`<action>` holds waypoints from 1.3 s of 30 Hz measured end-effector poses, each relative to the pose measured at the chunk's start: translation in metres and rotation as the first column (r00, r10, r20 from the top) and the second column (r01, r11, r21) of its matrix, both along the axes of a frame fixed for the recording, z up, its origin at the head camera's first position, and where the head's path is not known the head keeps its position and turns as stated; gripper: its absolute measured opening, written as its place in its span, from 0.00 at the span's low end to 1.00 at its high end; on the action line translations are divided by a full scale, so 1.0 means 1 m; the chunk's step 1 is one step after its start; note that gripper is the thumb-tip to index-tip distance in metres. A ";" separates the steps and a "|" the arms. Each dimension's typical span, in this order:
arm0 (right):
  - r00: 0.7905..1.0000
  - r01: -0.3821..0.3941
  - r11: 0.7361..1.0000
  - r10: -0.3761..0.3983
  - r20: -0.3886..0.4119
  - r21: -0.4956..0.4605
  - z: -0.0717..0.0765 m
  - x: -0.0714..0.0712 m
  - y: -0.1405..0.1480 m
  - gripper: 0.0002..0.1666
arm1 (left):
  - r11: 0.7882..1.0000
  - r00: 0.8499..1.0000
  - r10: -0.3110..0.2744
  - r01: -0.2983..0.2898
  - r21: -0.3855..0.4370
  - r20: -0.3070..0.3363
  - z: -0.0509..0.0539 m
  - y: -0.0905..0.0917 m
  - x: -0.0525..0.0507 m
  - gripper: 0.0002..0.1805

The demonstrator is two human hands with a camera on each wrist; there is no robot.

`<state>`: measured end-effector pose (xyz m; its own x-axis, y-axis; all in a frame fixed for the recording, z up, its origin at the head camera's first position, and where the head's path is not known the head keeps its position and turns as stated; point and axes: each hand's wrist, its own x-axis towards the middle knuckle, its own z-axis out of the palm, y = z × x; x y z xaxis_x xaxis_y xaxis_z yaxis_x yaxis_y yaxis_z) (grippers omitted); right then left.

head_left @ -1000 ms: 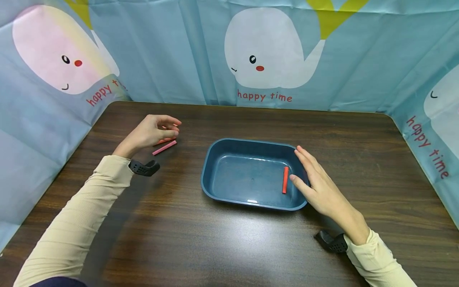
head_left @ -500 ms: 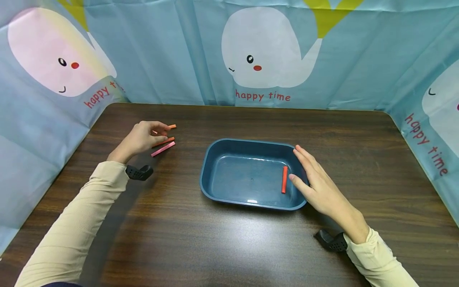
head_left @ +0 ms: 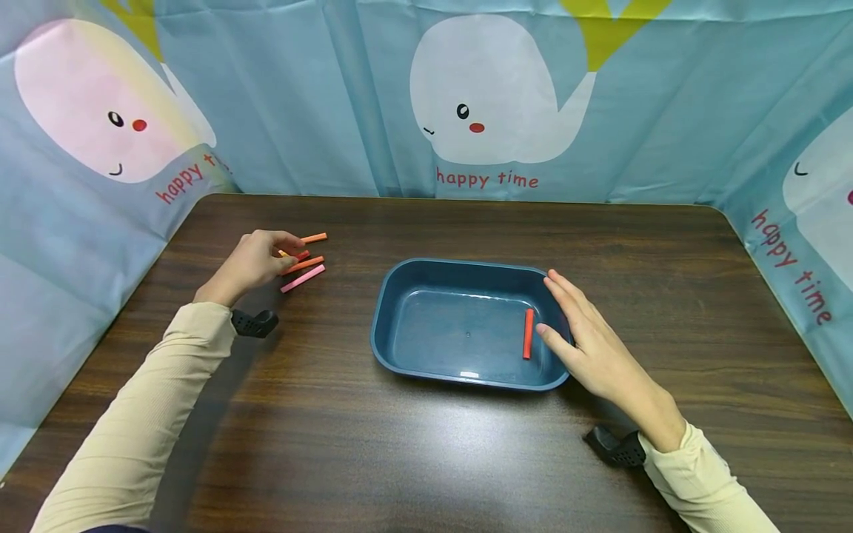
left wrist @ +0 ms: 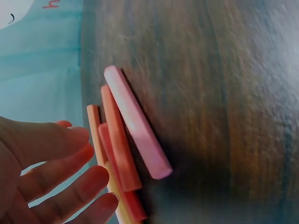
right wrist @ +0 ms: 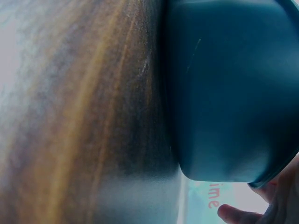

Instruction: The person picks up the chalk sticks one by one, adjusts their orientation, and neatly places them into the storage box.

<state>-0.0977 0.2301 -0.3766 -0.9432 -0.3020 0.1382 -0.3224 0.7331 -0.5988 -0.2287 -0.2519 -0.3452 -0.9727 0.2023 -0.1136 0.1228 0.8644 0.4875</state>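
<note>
My left hand (head_left: 249, 259) hovers at a small group of chalk-like sticks on the left of the table, its fingers loosely bent and apart from the thumb. In the left wrist view a pink stick (left wrist: 138, 123) lies nearest the camera, beside an orange stick (left wrist: 121, 140). A red stick (left wrist: 135, 205), a yellow stick (left wrist: 122, 210) and a paler orange stick (left wrist: 96, 130) lie partly covered. The fingertips are close to the yellow one; contact is unclear. My right hand (head_left: 596, 355) rests with straight fingers at the right rim of a blue plastic box (head_left: 433, 377).
One red stick (head_left: 529, 333) lies inside the box near its right end. The dark wooden table (head_left: 400, 459) meets a light blue curtain (head_left: 373, 111) with whale prints at the back and sides. Both wrists wear a black strap (head_left: 253, 323).
My left hand has drawn back to the left and slightly nearer, uncovering more of the orange, red and yellow sticks. The right hand and box stay in place.
</note>
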 end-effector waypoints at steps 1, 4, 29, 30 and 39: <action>1.000 0.000 1.000 0.000 0.001 0.000 0.000 0.000 0.000 0.41 | 1.000 1.000 0.005 -0.005 -0.007 -0.003 -0.001 -0.001 0.000 0.17; 1.000 -0.003 1.000 0.003 0.003 -0.001 0.000 0.000 0.000 0.41 | 0.999 1.000 0.017 -0.017 -0.027 -0.012 -0.005 -0.004 -0.002 0.17; 1.000 0.001 1.000 -0.001 -0.004 0.006 0.000 0.000 0.001 0.40 | 0.991 0.999 0.041 -0.036 -0.130 0.034 -0.011 -0.007 -0.004 0.16; 1.000 0.001 1.000 -0.001 -0.003 0.005 0.000 0.000 0.001 0.40 | 0.991 0.999 0.033 -0.029 -0.129 0.035 -0.011 -0.008 -0.004 0.16; 1.000 0.004 1.000 -0.004 0.002 0.004 0.000 0.000 0.000 0.41 | 0.988 0.999 -0.023 0.028 -0.149 0.037 -0.012 -0.011 -0.004 0.19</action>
<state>-0.0976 0.2302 -0.3770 -0.9447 -0.2986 0.1353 -0.3183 0.7366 -0.5967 -0.2326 -0.2629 -0.3570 -0.9624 0.2050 -0.1781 0.1309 0.9249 0.3571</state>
